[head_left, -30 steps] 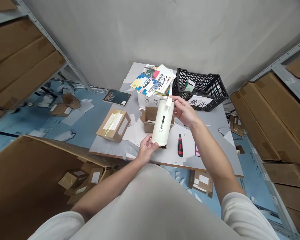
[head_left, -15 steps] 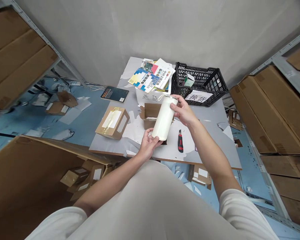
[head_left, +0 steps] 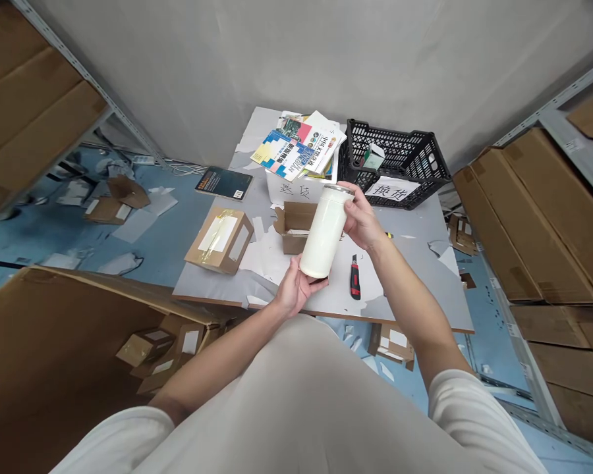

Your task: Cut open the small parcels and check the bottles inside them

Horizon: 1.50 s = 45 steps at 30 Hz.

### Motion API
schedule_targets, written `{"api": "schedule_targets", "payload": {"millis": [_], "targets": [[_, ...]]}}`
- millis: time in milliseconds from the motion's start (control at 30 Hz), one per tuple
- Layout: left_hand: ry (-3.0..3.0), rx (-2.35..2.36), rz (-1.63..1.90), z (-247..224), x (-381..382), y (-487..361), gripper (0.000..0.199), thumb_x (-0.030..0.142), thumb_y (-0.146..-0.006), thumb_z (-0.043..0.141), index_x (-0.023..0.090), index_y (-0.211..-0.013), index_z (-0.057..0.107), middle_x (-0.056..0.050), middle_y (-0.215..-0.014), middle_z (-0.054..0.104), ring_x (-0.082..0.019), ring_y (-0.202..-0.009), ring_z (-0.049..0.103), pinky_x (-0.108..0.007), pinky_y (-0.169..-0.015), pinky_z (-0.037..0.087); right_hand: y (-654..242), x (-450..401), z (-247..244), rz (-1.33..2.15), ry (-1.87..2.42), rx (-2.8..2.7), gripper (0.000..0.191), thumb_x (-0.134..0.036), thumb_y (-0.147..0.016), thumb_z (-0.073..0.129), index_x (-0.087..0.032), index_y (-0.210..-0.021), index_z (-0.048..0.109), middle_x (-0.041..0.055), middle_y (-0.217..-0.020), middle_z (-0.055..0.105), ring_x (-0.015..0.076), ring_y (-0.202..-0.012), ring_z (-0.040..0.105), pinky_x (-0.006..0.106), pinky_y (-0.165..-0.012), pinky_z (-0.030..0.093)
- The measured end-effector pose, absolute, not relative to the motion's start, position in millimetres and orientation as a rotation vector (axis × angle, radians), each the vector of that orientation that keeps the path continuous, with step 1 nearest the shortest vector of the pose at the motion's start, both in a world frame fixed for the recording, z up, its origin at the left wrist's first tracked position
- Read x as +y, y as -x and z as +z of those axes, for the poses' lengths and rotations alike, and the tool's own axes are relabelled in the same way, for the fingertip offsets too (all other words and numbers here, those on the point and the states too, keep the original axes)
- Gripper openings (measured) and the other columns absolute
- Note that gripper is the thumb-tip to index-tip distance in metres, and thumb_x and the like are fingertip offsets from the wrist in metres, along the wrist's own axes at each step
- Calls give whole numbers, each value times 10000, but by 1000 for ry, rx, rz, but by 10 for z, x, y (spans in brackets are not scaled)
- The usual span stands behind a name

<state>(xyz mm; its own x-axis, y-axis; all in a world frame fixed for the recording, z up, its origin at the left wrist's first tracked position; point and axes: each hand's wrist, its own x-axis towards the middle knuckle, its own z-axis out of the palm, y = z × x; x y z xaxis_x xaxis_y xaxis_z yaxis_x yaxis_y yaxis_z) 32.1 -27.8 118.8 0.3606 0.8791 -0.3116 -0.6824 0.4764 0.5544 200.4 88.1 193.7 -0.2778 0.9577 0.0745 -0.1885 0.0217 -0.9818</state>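
A white tumbler (head_left: 323, 232) with a silver rim is held tilted above the table, its top leaning away to the right. My right hand (head_left: 362, 216) grips it near the upper end, fingers wrapped behind. Under its lower end, my left hand (head_left: 296, 288) supports the base with the fingers and thumb. Behind the tumbler stands an opened small cardboard box (head_left: 292, 227), partly hidden by it. A red and black utility knife (head_left: 355, 279) lies on the table to the right of the tumbler.
On the table (head_left: 212, 288) are a taped carton (head_left: 220, 240), a dark book (head_left: 224, 182), a white bin (head_left: 279, 189) piled with booklets and a black crate (head_left: 400, 155). A big open carton (head_left: 79, 322) stands at left; shelves of boxes (head_left: 528, 210) flank the right.
The tumbler has turned in my hands, and the strap loop seen by its top is now out of sight. My left thumb has shifted lower on the base.
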Motion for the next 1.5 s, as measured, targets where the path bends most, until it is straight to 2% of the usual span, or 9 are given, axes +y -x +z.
{"api": "schedule_targets", "payload": {"millis": [100, 333, 533, 800, 967, 1100, 1167, 1267, 1500], "targets": [[-412, 678, 1131, 1148, -285, -333, 606, 594, -757, 663, 282, -1225, 437, -77, -1267, 592, -291, -1114, 615, -555, -972, 432, -2016, 918, 1871, 1412, 940, -1287, 568, -583, -715, 698, -354, -1176, 458, 3, -1085, 624, 195, -873, 622, 349, -673, 551], [-446, 727, 1155, 1129, -283, -356, 659, 419, -653, 812, 272, -1184, 450, -39, -1131, 654, -218, -943, 682, -449, -939, 489, -2070, 919, 1874, 1429, 907, -1273, 561, -571, -691, 725, -343, -1131, 463, 5, -1105, 587, 172, -860, 596, 302, -640, 542], [-270, 703, 948, 1183, -269, -329, 721, 741, -825, 339, 103, -947, 651, -32, -542, 607, -135, -468, 557, -381, -765, 550, -2131, 909, 1958, 1481, 817, -1327, 537, -608, -644, 732, -302, -1023, 507, -3, -1061, 570, 164, -873, 568, 331, -716, 539], [-217, 719, 773, 1209, -285, -353, 860, 701, -882, 87, 77, -943, 676, -44, -477, 559, -143, -433, 528, -331, -705, 535, -2044, 951, 1830, 1379, 941, -1283, 461, -475, -652, 788, -289, -948, 488, -35, -891, 537, 133, -755, 549, 266, -624, 507], [-394, 731, 807, 1048, -249, -280, 809, 767, -839, 213, 103, -1009, 642, -43, -592, 605, -149, -506, 572, -361, -756, 523, -2080, 982, 1840, 1230, 957, -1377, 477, -518, -670, 763, -298, -1011, 513, -9, -993, 579, 172, -872, 588, 325, -719, 527], [-873, 1027, 1009, 721, -192, -33, 827, 808, -682, 511, 149, -1178, 572, -114, -970, 657, -234, -810, 653, -429, -862, 486, -2233, 861, 1797, 986, 1021, -1427, 531, -533, -651, 771, -295, -1076, 560, 33, -1158, 587, 247, -1110, 550, 416, -925, 477], [-1171, 1210, 1013, 523, -161, 60, 1004, 678, -488, 779, 167, -1303, 493, -164, -1254, 557, -325, -1114, 567, -478, -1009, 395, -2309, 731, 1670, 899, 1082, -1420, 520, -531, -654, 767, -290, -1073, 578, 50, -1191, 584, 276, -1191, 509, 462, -1011, 418], [-1416, 1231, 875, 259, -87, 29, 1335, 477, -272, 915, 155, -1431, 337, -202, -1476, 341, -412, -1374, 291, -526, -1137, 218, -2379, 507, 1378, 812, 1163, -1385, 505, -535, -660, 753, -276, -1056, 577, 77, -1216, 576, 301, -1270, 450, 530, -1075, 333], [-1476, 1079, 882, -42, 146, -257, 1190, 462, -421, 886, 165, -1426, 323, -195, -1457, 396, -387, -1361, 355, -518, -1126, 258, -2397, 138, 996, 557, 1320, -1430, 425, -496, -749, 664, -249, -1082, 571, 125, -1257, 524, 303, -1261, 462, 549, -1023, 398]]}}
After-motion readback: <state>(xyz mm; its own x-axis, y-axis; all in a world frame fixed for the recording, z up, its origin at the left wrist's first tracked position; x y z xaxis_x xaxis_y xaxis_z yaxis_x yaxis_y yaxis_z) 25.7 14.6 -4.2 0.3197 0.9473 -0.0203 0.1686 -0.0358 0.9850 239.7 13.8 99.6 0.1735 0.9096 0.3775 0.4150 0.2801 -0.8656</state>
